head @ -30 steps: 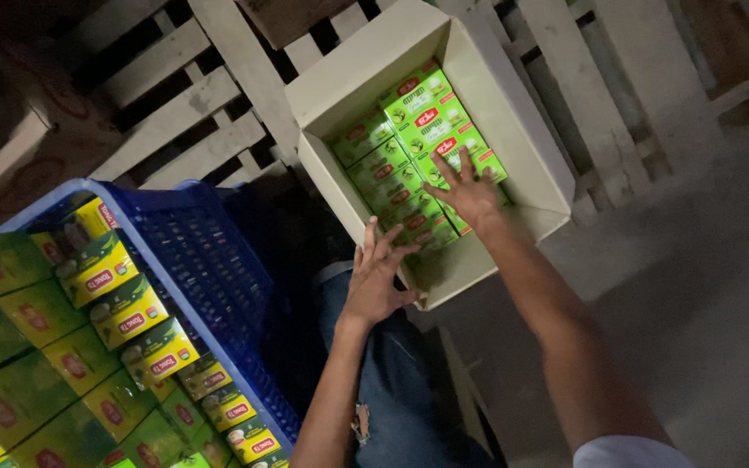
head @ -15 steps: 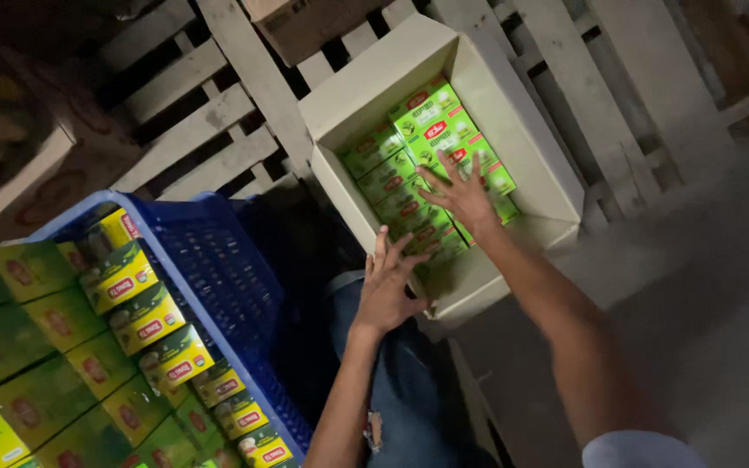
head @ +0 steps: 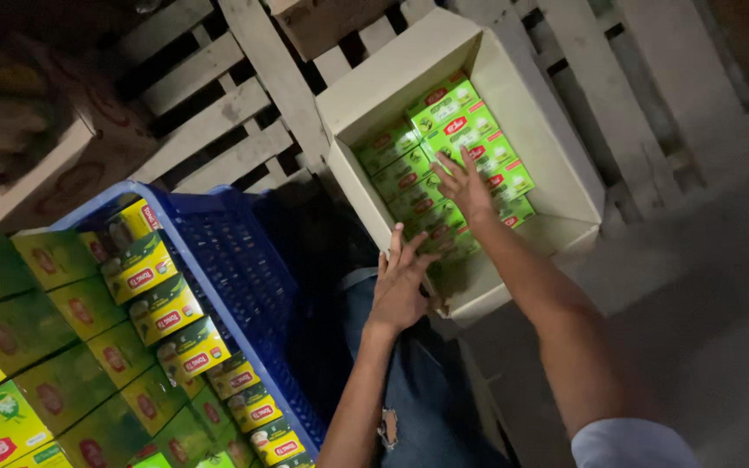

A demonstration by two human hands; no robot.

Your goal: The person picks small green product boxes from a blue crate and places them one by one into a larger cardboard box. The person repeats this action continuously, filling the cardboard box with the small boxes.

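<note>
Upper right, a cardboard carton (head: 556, 156) held flat green packets (head: 444, 108); the right hand (head: 465, 186) lay spread on them, the left hand (head: 400, 282) open against its wall. Lower left, a blue plastic crate (head: 244, 260) held more.

The left hand (head: 400, 290) and right hand (head: 465, 186) are bare, with no rings, gloves or watch in sight, and both forearms are uncovered back from the fingers. Far up from the right fingers sits a short pale blue sleeve (head: 630, 442). Below the left fingers show blue denim jeans (head: 426, 390) with a small frayed tear.
</note>
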